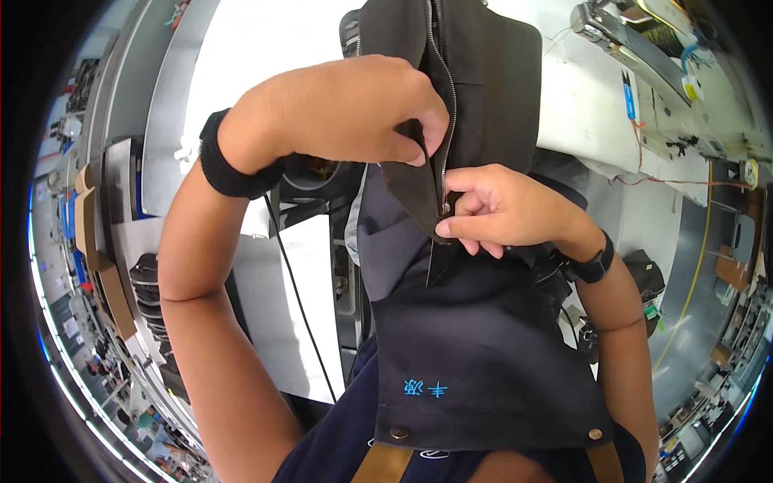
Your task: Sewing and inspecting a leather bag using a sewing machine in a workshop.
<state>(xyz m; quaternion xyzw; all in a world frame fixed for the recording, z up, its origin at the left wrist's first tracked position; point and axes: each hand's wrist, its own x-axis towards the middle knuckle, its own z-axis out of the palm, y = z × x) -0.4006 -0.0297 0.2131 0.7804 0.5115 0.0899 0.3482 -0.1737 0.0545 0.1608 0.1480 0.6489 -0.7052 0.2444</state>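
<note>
A dark brown-black fabric piece (pixel 499 97), perhaps part of a bag or garment, hangs over the white table edge toward me. A metal-toothed zipper (pixel 453 92) runs along it, with its two sides parted. My left hand (pixel 346 109) is closed, with thumb and forefinger pinching the fabric edge left of the teeth. Lower down, my right hand (pixel 519 208) is closed around the zipper's near end, its thumb against the fabric there. The zipper slider is too small to make out surely. A dark apron (pixel 483 346) covers my front below both hands.
On the white tabletop (pixel 572 105) at right lie blue-handled snips (pixel 628 95). A machine with a metal housing (pixel 624 44) stands behind them. A black cable (pixel 294 282) hangs at left, beside a white panel (pixel 310 266). Cardboard (pixel 105 266) stands farther left.
</note>
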